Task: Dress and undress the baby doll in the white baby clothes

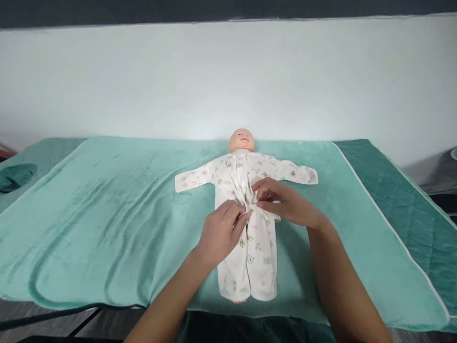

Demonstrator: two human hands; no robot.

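A baby doll (242, 140) lies on its back, head toward the wall, dressed in white printed baby clothes (259, 245) with both sleeves stretched out sideways. At the waist, my left hand (224, 228) pinches the cloth on the left of the front opening. Opposite it, my right hand (285, 200) pinches a fold of the same clothes on the right side. The fabric bunches between my fingertips, and any fastening there is too small to make out. The trouser legs lie straight toward me; a bit of the doll's foot shows at the left hem.
A light green plush blanket (107, 214) covers the surface, wrinkled on the left. Darker green quilted cloth (400, 205) shows beneath it on the right. A white wall (214, 81) rises behind. A dark cable or bar (71, 310) runs along the lower left edge.
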